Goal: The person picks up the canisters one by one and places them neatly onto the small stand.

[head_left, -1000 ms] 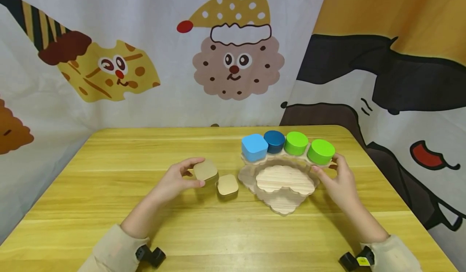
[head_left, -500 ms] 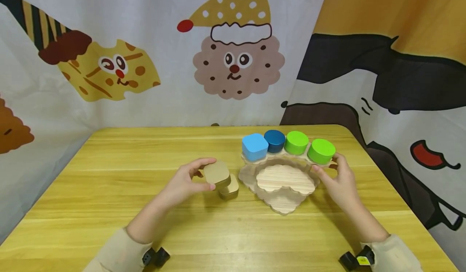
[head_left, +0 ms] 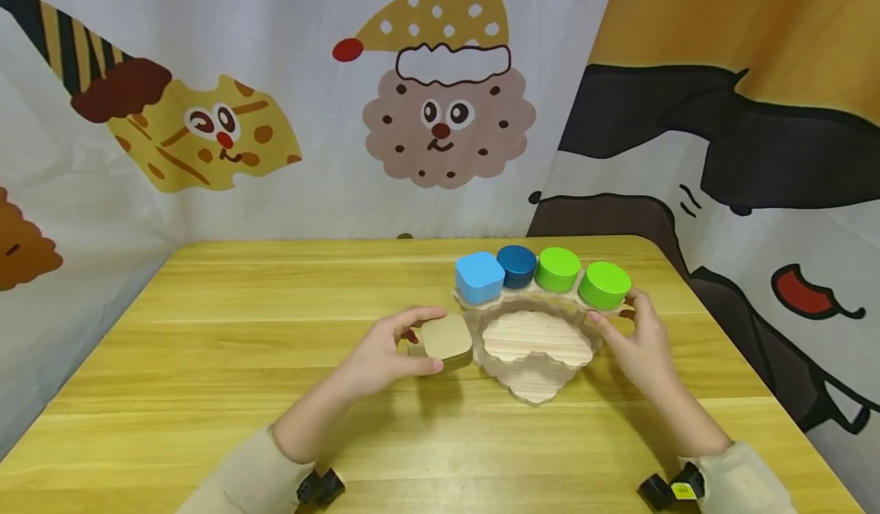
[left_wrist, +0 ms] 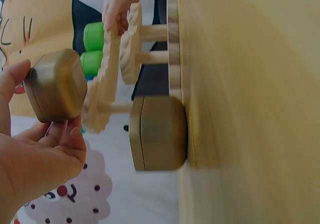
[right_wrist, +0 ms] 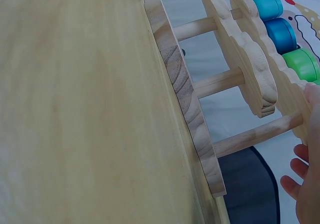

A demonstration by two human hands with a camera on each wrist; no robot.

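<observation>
My left hand (head_left: 385,353) holds a gold square tin (head_left: 447,340) between thumb and fingers, raised above the table at the left side of a tiered wooden stand (head_left: 536,338). In the left wrist view a second gold tin (left_wrist: 162,134) sits on the table beside the stand's base; from the head it is mostly hidden by the held one. The right hand (head_left: 639,338) grips the right end of the stand's top tier, thumb in front. Along that tier stand a light blue square tin (head_left: 480,277), a dark blue round tin (head_left: 517,266) and two green round tins (head_left: 558,269).
The stand's lower scalloped tier (head_left: 536,340) is bare, and round wooden posts (right_wrist: 220,84) join its tiers to the base. A wood-grain table (head_left: 241,361) lies under everything. Behind it hangs a printed cartoon curtain (head_left: 275,216).
My left hand has carried the gold tin to the right, over the second gold tin and up close to the stand. The right hand keeps its grip in the same place.
</observation>
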